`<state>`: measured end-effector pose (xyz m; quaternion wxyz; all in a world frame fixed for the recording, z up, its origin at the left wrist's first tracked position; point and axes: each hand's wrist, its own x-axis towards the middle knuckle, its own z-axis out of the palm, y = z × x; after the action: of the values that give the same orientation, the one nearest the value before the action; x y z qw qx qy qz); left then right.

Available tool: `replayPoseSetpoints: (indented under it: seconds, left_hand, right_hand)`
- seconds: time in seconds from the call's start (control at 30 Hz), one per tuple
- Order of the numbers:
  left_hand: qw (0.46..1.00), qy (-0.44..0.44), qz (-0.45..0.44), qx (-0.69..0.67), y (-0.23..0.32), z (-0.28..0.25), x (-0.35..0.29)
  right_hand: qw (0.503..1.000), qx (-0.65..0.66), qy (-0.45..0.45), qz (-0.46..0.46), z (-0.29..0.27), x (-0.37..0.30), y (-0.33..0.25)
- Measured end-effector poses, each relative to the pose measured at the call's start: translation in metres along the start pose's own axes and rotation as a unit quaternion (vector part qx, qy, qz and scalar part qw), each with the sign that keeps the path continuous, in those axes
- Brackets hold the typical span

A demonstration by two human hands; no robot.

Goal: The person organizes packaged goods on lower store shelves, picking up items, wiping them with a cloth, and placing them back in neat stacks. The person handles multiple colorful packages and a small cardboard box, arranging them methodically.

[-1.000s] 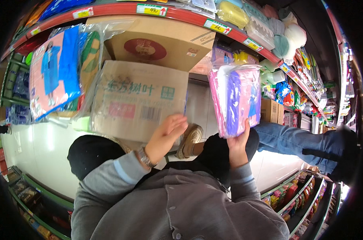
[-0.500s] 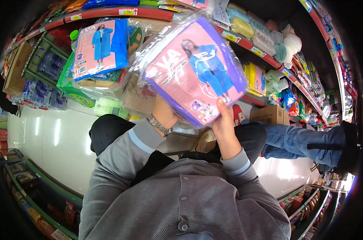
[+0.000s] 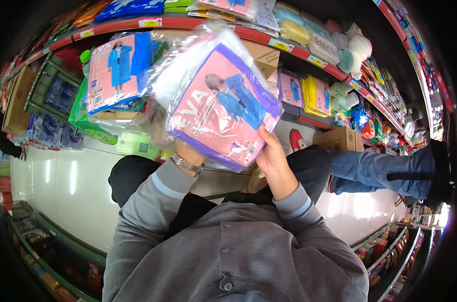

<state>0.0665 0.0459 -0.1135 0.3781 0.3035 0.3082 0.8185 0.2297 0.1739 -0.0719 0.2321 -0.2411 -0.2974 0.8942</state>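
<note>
In front of me I hold a tilted purple raincoat pack in clear plastic, its pink label picturing a person in a blue coat. Behind its upper left edge shows crinkled clear and whitish plastic, perhaps of further packs. My left hand, below a metal watch band, supports the pack's lower left side from underneath, its fingers hidden. At the lower right corner my right hand grips the pack, thumb on top. A similar blue raincoat pack lies on piled goods to the left.
Beyond the pack runs a red-edged shelf. Purple and yellow packs stand on the lower level, near a cardboard box. To the right is another person's jeans-clad leg. Green-edged shelves stand at the lower left.
The raincoat pack and both my hands have shifted left and slightly nearer to me. The purple packs on the lower shelf have come into sight.
</note>
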Motion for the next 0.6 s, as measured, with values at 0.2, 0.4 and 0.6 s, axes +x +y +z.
replayPoseSetpoints:
  seconds: [0.2,0.4,0.6]
  left_hand:
    - [0.948,0.315,0.034,0.014,0.059,0.054,0.014]
    - [0.942,0.332,0.008,0.054,0.054,0.068,0.013]
    - [0.926,0.313,-0.063,0.203,0.034,0.062,0.01]
  right_hand:
    - [0.98,0.191,0.04,-0.026,-0.071,0.016,-0.036]
    - [0.937,0.148,0.278,-0.152,-0.185,0.096,-0.063]
    - [0.89,0.203,0.347,-0.216,-0.287,0.233,-0.085]
